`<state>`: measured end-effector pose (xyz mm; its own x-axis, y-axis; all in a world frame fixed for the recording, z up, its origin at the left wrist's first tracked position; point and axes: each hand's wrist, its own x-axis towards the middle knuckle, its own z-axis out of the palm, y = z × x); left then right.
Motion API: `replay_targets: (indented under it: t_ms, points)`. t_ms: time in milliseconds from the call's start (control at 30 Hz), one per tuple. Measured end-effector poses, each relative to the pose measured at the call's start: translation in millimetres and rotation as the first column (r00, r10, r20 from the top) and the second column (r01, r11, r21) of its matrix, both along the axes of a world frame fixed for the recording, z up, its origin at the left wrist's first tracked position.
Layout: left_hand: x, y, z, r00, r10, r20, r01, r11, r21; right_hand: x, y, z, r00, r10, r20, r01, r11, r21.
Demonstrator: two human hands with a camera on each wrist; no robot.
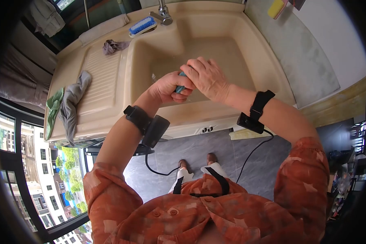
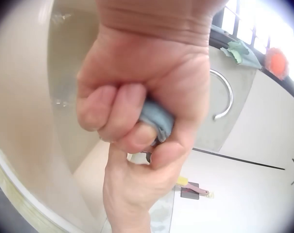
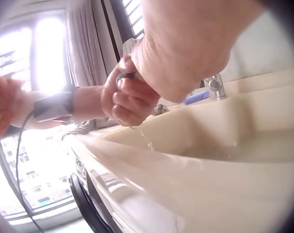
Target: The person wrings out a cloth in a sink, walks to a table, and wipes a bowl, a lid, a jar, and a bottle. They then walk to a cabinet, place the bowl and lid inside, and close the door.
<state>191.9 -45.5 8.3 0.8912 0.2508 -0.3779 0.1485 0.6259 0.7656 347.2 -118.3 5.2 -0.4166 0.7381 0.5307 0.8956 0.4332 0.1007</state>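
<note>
Over the sink (image 1: pixel 272 73), both hands are close together on a bunched, wet blue-green cloth (image 1: pixel 180 88). My left hand (image 1: pixel 170 86) grips it in a fist, and a fold of the cloth (image 2: pixel 157 119) bulges out between thumb and fingers in the left wrist view. My right hand (image 1: pixel 209 78) meets the left one, its fingers bent over the cloth's upper end; most of that end is hidden. Drops of water (image 3: pixel 149 143) fall below the left hand (image 3: pixel 130 99) in the right wrist view.
Cloudy water (image 1: pixel 219 51) stands in the basin under a faucet (image 1: pixel 163 14). A blue brush (image 1: pixel 142 25) lies by the rim. On the ribbed drainboard (image 1: pixel 99 77) are a crumpled purple-grey cloth (image 1: pixel 113 47), a grey cloth (image 1: pixel 72 106) and a green cloth (image 1: pixel 54 110).
</note>
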Motion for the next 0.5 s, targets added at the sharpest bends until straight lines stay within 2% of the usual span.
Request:
replay_targets:
  t_ms: [133, 200, 233, 300, 333, 400, 433, 467, 500]
  points:
    - [7, -11, 8, 0.999, -0.006, 0.041, 0.009, 0.998, -0.061, 6, 14, 6, 1.000, 0.026, 0.010, -0.026, 1.000, -0.004]
    - [10, -11, 8, 0.998, -0.020, -0.058, 0.024, 0.997, 0.073, 10, 14, 7, 0.996, 0.077, 0.055, -0.076, 0.997, -0.023]
    - [12, -12, 8, 0.998, -0.022, -0.056, 0.026, 0.997, 0.073, 11, 15, 7, 0.996, 0.075, 0.057, -0.073, 0.997, -0.022]
    - [16, -14, 7, 0.979, 0.058, -0.195, -0.011, 0.972, 0.233, 9, 17, 6, 0.996, 0.039, 0.083, -0.023, 0.983, -0.181]
    - [17, -12, 5, 0.979, 0.056, -0.194, -0.010, 0.972, 0.234, 8, 18, 5, 0.996, 0.037, 0.085, -0.022, 0.983, -0.180]
    - [18, -7, -5, 0.935, 0.120, -0.333, 0.058, 0.876, 0.478, 4, 21, 0, 0.996, -0.012, 0.084, 0.037, 0.950, -0.309]
    - [19, -4, -15, 0.936, 0.120, -0.332, 0.058, 0.876, 0.478, 4, 23, -3, 0.996, -0.012, 0.085, 0.038, 0.950, -0.310]
    - [20, -1, -26, 0.918, 0.210, -0.335, 0.084, 0.724, 0.685, 3, 25, -6, 0.996, -0.046, 0.077, 0.071, 0.929, -0.364]
    - [22, -1, -24, 0.901, 0.299, -0.313, 0.119, 0.524, 0.844, 2, 28, -9, 0.994, -0.079, 0.073, 0.102, 0.903, -0.418]
